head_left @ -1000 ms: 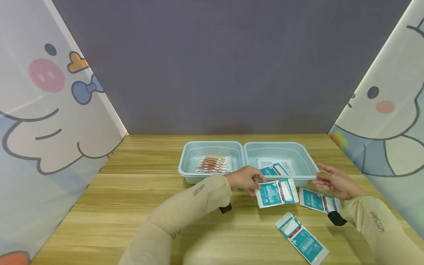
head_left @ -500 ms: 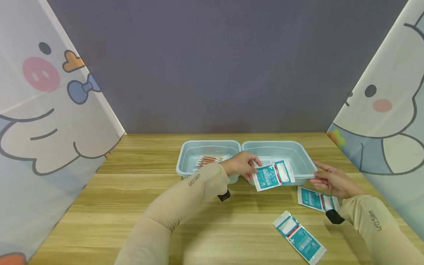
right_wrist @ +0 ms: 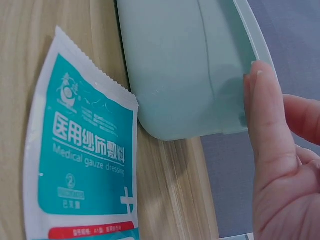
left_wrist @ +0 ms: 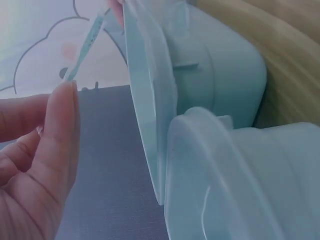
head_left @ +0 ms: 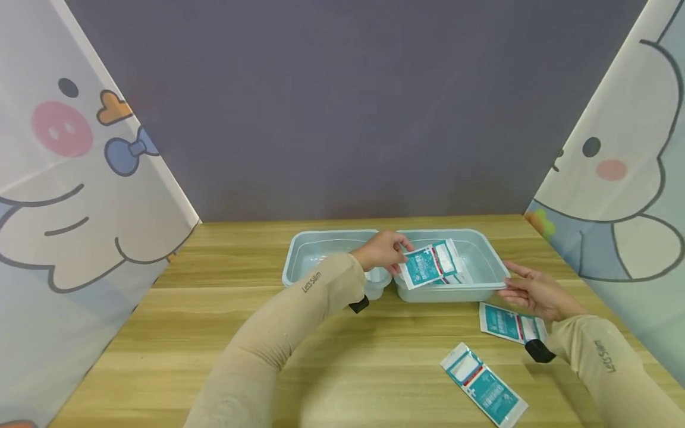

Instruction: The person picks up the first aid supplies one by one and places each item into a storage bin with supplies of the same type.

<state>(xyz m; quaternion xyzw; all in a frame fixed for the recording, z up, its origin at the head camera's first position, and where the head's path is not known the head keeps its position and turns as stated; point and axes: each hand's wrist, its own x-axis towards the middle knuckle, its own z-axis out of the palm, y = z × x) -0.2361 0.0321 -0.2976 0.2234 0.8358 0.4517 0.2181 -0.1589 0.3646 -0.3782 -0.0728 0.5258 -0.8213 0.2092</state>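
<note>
My left hand point(head_left: 382, 249) pinches a gauze packet point(head_left: 429, 264) by one end, leaving the rest stretched out over the right tub point(head_left: 444, 295); I'd say an end hold keeps my fingers clear of the opening. The packet is tilted with its printed face up, above another packet point(head_left: 456, 278) lying inside. My right hand point(head_left: 537, 291) is at that tub's right end, fingers touching the rim by the near corner, probably to keep so light a tub from sliding; whether they grip it or only rest there, I can't tell. The left tub point(head_left: 332, 242) stands just beside it, both near the far edge of the desk point(head_left: 396, 368), likely within easy reach; my sleeve hides much of the left one. Two loose packets lie flat: one point(head_left: 505, 321) toward the desk's right edge, just beside the right tub, the other point(head_left: 484, 386) toward the near edge.
</note>
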